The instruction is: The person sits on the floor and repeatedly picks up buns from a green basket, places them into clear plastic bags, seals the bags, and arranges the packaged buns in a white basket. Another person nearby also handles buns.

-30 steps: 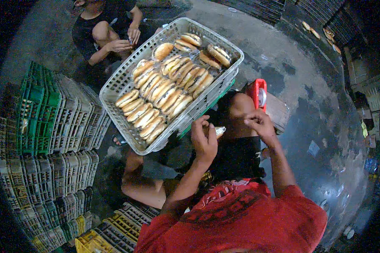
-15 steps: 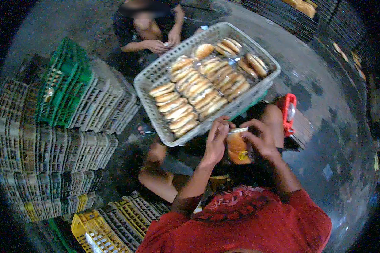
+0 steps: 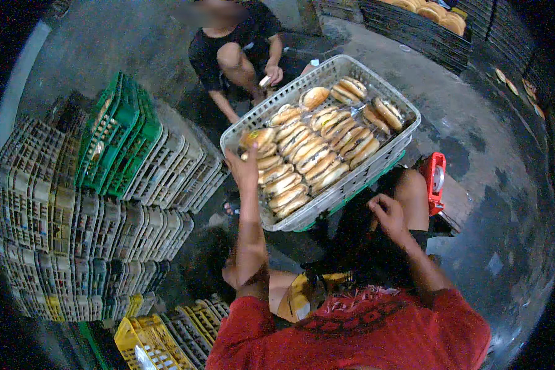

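My left hand is at the left end of a grey plastic crate, with its fingers on a bagged bun in the corner there. Rows of filled buns in clear wrapping stand on edge inside the crate. One rounder bun lies near the far side. Close to my knee, my right hand hovers off the crate's near edge, its fingers curled in and nothing visible in them. A red tape dispenser stands right of that hand.
Stacked grey crates rise at the left, with green crates on top. A yellow crate is at lower left. Across the crate squats a person holding a small pale thing. Dark trays with bread stand at the far right.
My left hand has carried the bagged bun from in front of me to the crate's left corner. My right hand has let go of it and drawn right. The view has shifted.
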{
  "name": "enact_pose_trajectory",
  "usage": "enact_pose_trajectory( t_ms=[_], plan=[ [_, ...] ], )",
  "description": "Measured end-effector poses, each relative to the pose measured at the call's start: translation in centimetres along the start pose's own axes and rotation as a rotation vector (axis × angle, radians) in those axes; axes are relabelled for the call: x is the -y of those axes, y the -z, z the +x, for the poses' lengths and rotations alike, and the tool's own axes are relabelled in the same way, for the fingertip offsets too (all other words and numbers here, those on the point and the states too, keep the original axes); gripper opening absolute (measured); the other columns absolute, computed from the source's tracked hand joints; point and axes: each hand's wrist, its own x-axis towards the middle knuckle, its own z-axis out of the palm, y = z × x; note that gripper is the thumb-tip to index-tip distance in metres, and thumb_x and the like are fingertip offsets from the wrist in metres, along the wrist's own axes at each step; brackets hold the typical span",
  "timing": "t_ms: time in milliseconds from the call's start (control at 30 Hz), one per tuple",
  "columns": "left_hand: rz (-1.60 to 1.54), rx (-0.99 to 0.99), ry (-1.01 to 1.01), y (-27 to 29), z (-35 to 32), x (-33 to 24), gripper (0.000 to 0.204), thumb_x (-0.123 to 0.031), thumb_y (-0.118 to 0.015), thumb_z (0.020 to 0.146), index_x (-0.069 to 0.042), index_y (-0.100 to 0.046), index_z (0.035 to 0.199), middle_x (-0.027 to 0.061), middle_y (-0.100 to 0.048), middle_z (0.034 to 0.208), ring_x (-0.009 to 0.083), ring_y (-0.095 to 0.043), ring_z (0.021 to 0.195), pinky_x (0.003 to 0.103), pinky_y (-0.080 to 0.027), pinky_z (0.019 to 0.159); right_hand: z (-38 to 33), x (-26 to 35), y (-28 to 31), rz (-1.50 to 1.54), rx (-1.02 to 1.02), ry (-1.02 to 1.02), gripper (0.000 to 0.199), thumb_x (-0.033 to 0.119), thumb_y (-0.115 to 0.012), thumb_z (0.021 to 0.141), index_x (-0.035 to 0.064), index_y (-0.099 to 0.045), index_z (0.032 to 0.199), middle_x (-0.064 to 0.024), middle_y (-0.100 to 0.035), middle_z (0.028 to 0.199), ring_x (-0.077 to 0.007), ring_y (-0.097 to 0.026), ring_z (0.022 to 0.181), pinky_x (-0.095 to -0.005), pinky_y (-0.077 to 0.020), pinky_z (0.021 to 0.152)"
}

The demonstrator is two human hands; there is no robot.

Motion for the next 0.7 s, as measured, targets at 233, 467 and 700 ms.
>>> enact_pose_trajectory(
  t_ms=[233,467,700],
  plan=[
    [0.764,0.935,-0.018,-6.5,-8.2,-0.6,0.040,-0.047,-0.074,0.075,-0.009,-0.076,0.085,0.0183,-0.071,0.091,0.0366,-0.067,0.085,0.046,-0.052,0.079,-0.8,-0.2,-1.5,-0.065,0.051,0.046,0.030,0.029,-0.062,0.092,0.0004,-0.066,0.099,-0.0161,-0.070,0.094,-0.0279,-0.067,0.092,-0.0381,-0.0499,0.085],
    [-0.521,0.440,0.315,-4.0,-9.2,-3.5,0.014,-0.010,-0.058,0.089,-0.001,-0.063,0.099,0.0095,-0.063,0.114,0.0181,-0.059,0.100,0.031,-0.046,0.089,0.8,1.0,-4.2,0.376,0.283,-0.090,0.029,0.027,-0.058,0.096,-0.0018,-0.063,0.100,-0.0096,-0.067,0.089,-0.0198,-0.063,0.088,-0.0331,-0.0495,0.081],
    [-1.113,0.320,0.403,-1.0,-16.1,-9.5,0.050,-0.004,-0.063,0.082,-0.001,-0.047,0.128,0.0114,-0.059,0.120,0.0214,-0.055,0.114,0.035,-0.038,0.105,4.7,5.5,-8.6,0.475,-0.094,0.026,0.032,0.029,-0.055,0.097,-0.0006,-0.063,0.105,-0.0117,-0.068,0.099,-0.0268,-0.064,0.089,-0.0383,-0.0508,0.081]
  ],
)
